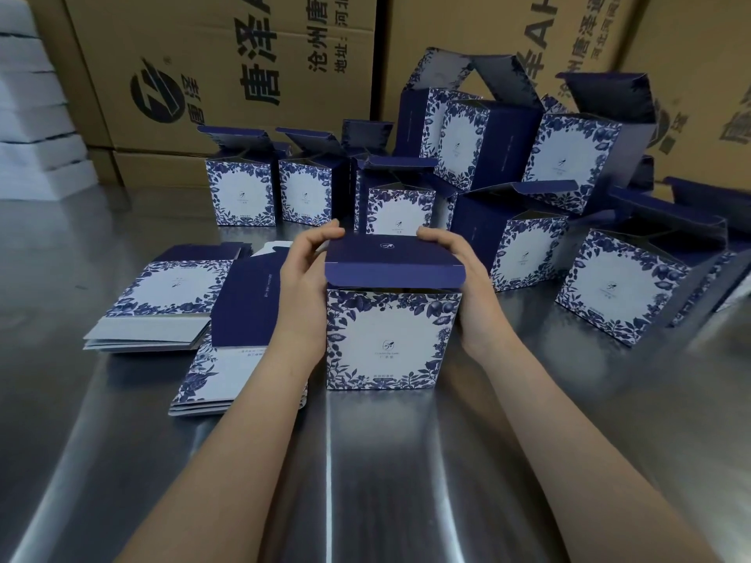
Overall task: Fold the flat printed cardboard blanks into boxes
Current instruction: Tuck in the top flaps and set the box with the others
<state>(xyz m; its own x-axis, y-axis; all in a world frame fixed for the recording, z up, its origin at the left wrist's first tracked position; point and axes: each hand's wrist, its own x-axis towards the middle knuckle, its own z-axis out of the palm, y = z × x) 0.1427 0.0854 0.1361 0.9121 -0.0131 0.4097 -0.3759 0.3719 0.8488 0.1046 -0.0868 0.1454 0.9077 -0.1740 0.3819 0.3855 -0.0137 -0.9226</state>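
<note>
Left fingers (pixel 327 231): curled over the far left corner of the lid (pixel 392 258); tips hidden behind it.
Right fingers (pixel 433 237): curled over the far right corner of the lid; tips hidden too.
Left hand (pixel 304 278): gripping the left wall of the box (pixel 386 339); thumb hard to make out.
Right hand (pixel 463 278): gripping the right wall, palm against it; thumb hidden.
Lid: dark blue, bent forward over the opening, front flap hanging at the top edge of the front wall, not tucked in.
Box place: upright on the steel table (pixel 365 481), centre, between the two forearms, floral front toward the camera.
Box inside: only a dark slit under the flap; contents not discernible.
Blanks (pixel 162 294): two flat stacks just left of the box, the nearer one partly covered by the left forearm; number of sheets unclear.
Other boxes (pixel 239 197): folded, standing behind and to the right, lids up; some piled and tilted at back right; insides out of sight.
Right edge: more boxes cut off.
Cartons (pixel 203 67): brown, printed, along the back; tops cut off.
Foam (pixel 32 95): white layered stack, far left, blurred and cut off.
</note>
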